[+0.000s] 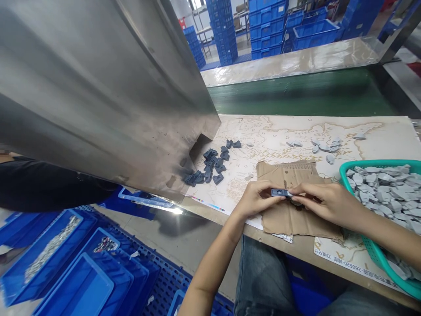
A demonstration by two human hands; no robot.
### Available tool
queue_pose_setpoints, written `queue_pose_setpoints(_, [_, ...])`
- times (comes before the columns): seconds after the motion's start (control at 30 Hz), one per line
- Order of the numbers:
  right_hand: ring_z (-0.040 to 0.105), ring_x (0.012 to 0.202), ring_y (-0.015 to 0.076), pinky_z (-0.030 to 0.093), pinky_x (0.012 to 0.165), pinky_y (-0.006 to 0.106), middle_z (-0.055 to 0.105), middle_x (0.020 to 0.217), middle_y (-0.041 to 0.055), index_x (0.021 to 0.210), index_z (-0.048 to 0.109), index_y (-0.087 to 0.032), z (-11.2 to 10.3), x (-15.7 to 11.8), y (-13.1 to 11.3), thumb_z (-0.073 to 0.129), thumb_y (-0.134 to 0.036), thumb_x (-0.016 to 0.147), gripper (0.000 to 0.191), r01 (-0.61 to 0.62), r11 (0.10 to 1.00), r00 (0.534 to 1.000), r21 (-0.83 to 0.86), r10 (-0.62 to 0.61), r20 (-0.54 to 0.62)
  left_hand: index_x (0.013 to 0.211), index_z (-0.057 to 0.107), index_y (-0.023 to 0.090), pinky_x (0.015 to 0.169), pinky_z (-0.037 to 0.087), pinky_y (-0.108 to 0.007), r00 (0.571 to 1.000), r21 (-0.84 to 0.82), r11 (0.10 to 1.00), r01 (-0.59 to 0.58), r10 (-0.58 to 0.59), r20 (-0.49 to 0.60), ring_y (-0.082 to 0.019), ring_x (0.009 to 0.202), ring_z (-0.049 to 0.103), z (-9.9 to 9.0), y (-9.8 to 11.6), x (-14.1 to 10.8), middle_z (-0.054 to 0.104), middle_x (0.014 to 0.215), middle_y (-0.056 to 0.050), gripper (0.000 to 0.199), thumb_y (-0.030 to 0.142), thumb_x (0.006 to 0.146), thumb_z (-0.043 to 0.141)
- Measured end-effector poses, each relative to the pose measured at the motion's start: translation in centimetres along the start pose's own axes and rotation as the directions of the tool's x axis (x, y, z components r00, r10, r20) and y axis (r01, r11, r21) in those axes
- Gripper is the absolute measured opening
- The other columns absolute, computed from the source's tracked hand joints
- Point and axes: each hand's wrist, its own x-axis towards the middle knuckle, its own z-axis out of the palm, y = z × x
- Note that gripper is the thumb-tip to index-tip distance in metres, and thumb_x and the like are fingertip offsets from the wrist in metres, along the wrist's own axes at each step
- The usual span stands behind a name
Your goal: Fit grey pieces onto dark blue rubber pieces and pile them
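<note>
Above a torn sheet of brown corrugated cardboard (296,224), the left hand (256,199) and right hand (329,202) pinch a small dark-blue rectangular part (279,192) between their fingertips, the hands nearly meeting. A dark round piece (296,202) seems to sit beneath it, though the fingers partly hide it. Right of the cardboard, a teal plastic basket (344,180) holds pale grey angular pieces (378,193). Up and left of the cardboard, dark-blue angular pieces (210,164) lie on a printed paper sheet (272,136), beside a large stainless-steel housing (98,96).
</note>
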Motion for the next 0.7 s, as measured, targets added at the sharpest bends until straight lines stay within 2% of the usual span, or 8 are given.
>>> queue_pose_setpoints(0.17, [0.063,0.061,0.0214,0.045,0.057,0.031,0.067,0.076,0.0028,0.101,0.066,-0.023,0.0,0.1,0.4,0.043,-0.044,0.101,0.032,-0.134,0.991,0.99,-0.008,0.134,0.036,0.094,0.072,0.013,0.073,0.055,-0.024,1.0,-0.061,0.998,0.024,-0.023,0.017,-0.017,0.079,0.068,0.4,-0.6,0.6,0.073,0.09,-0.01,0.03,0.04,0.082,0.071])
queue_pose_setpoints(0.27, [0.059,0.058,0.0242,0.046,0.06,0.035,0.064,0.071,0.0049,0.098,0.067,-0.022,-0.5,0.7,-0.2,0.046,-0.057,0.096,0.041,-0.244,0.97,0.968,-0.01,0.245,0.053,0.101,0.071,0.014,0.074,0.055,-0.025,1.0,0.072,0.997,-0.024,0.022,0.019,-0.017,0.08,0.067,0.7,-0.7,0.8,0.072,0.093,-0.009,0.032,0.039,0.081,0.072])
queue_pose_setpoints(0.33, [0.057,0.057,0.0247,0.044,0.06,0.035,0.062,0.068,0.005,0.095,0.068,-0.022,-1.3,1.1,-1.0,0.046,-0.059,0.093,0.042,-0.314,0.949,0.946,-0.018,0.315,0.079,0.108,0.069,0.016,0.071,0.054,-0.024,0.997,0.177,0.981,-0.074,0.077,-0.006,-0.016,0.079,0.066,0.4,-0.6,1.1,0.071,0.096,-0.009,0.038,0.039,0.08,0.074])
queue_pose_setpoints(0.43, [0.054,0.056,0.023,0.039,0.056,0.034,0.06,0.065,0.0031,0.093,0.067,-0.023,-3.2,2.0,-2.1,0.047,-0.055,0.092,0.038,-0.399,0.914,0.911,-0.074,0.404,0.076,0.116,0.065,0.017,0.07,0.054,-0.024,0.986,0.34,0.938,-0.073,0.119,-0.115,-0.015,0.08,0.064,-1.6,-0.2,2.3,0.069,0.104,-0.009,0.034,0.037,0.088,0.065])
queue_pose_setpoints(0.5, [0.052,0.054,0.0216,0.035,0.055,0.032,0.059,0.064,0.002,0.087,0.067,-0.024,-4.8,3.0,-2.0,0.047,-0.055,0.088,0.037,-0.414,0.903,0.904,-0.114,0.423,0.069,0.117,0.064,0.017,0.081,0.055,-0.028,0.978,0.528,0.849,-0.012,0.121,-0.173,-0.017,0.089,0.064,-3.8,0.0,3.9,0.068,0.11,-0.01,0.028,0.028,0.092,0.058])
queue_pose_setpoints(0.57, [0.052,0.055,0.0214,0.035,0.057,0.032,0.059,0.063,0.0019,0.082,0.067,-0.024,-6.2,4.6,-0.9,0.05,-0.055,0.083,0.035,-0.437,0.885,0.889,-0.159,0.452,0.071,0.123,0.061,0.016,0.095,0.051,-0.035,0.962,0.704,0.7,0.117,0.095,-0.254,-0.023,0.107,0.06,-6.0,-0.1,5.7,0.065,0.118,-0.011,0.032,0.02,0.092,0.054])
queue_pose_setpoints(0.63, [0.054,0.061,0.0215,0.036,0.062,0.031,0.06,0.067,0.0024,0.081,0.067,-0.023,-7.3,6.8,1.1,0.055,-0.046,0.08,0.027,-0.539,0.814,0.832,-0.216,0.555,0.016,0.132,0.055,0.012,0.105,0.046,-0.04,0.936,0.786,0.555,0.273,0.035,-0.35,-0.028,0.127,0.049,-7.5,-0.7,7.4,0.059,0.13,-0.014,0.04,0.014,0.093,0.05])
queue_pose_setpoints(0.7, [0.057,0.068,0.0208,0.038,0.066,0.029,0.062,0.074,0.0034,0.088,0.065,-0.019,-8.0,9.3,3.6,0.056,-0.032,0.082,0.017,-0.673,0.693,0.732,-0.26,0.675,-0.094,0.137,0.051,0.009,0.112,0.039,-0.046,0.934,0.827,0.452,0.334,-0.04,-0.355,-0.031,0.137,0.039,-8.2,-1.5,8.4,0.053,0.137,-0.017,0.045,0.012,0.092,0.049])
